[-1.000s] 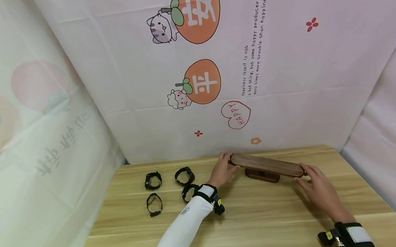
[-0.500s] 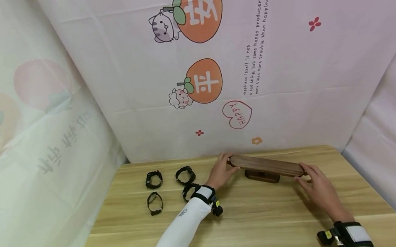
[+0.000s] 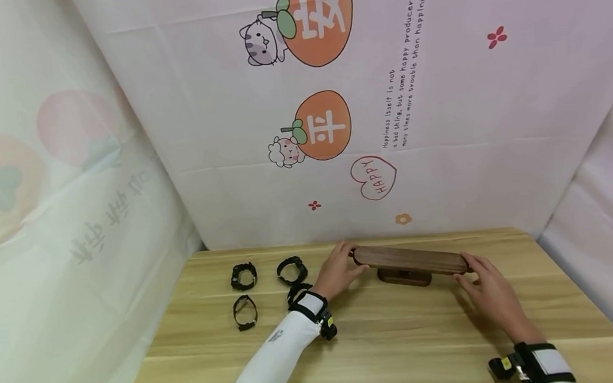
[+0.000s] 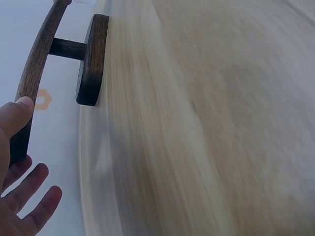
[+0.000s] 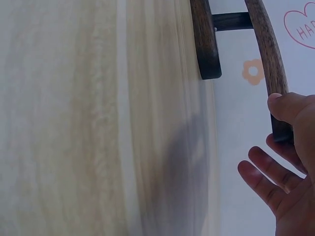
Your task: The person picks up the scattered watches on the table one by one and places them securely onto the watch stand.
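A dark wooden stand, with a long, slightly curved bar (image 3: 409, 259) on a short post (image 4: 68, 49) over an oblong base (image 3: 404, 278), stands near the table's back edge. My left hand (image 3: 335, 272) pinches the bar's left end, its thumb lying on the wood in the left wrist view and the other fingers spread below. At the opposite end, my right hand (image 3: 492, 294) holds the bar between thumb and forefinger, with its remaining fingers loose in the right wrist view. The base appears to rest on the wooden tabletop.
Several black watches lie on the table's left side, including one watch (image 3: 244, 276) at the back and a thinner one (image 3: 245, 312) in front. Another watch (image 3: 298, 292) is partly hidden by my left wrist. A printed white cloth (image 3: 265, 212) hangs behind the table (image 3: 403, 351).
The bar's left end has swung slightly toward me with my left hand, so the bar slants less. My right hand keeps its hold. The head view has shifted a little.
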Demonstrator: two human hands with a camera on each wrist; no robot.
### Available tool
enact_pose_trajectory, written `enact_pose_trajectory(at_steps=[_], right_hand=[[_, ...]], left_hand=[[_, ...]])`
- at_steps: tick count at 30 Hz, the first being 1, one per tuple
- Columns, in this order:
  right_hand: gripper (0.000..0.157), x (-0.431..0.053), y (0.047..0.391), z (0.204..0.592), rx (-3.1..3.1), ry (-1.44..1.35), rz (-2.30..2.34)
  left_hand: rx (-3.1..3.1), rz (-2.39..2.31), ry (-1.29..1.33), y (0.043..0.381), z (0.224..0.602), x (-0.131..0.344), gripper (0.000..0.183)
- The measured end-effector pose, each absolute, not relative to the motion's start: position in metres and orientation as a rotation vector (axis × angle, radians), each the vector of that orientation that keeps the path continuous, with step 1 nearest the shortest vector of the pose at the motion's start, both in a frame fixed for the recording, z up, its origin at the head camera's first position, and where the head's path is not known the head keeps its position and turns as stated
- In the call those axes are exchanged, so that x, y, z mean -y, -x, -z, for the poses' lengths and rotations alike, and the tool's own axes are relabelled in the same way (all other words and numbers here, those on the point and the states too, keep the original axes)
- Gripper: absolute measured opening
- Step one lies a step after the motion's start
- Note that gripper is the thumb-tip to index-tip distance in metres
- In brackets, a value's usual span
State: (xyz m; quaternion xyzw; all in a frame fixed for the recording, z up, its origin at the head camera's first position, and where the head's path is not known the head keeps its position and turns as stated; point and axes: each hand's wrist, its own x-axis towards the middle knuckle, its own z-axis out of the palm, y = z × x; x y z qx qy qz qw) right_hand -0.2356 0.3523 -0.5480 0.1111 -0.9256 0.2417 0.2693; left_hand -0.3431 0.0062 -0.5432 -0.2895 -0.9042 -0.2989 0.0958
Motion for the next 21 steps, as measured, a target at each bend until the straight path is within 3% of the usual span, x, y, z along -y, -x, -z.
enact_pose_trajectory(at_steps=[21], right_hand=[[0.059,-0.333,0.246,0.546,2.507,-0.333,-0.68]], left_hand=[[2.68,0.788,0.843,0.331,0.535,0.023,0.055]])
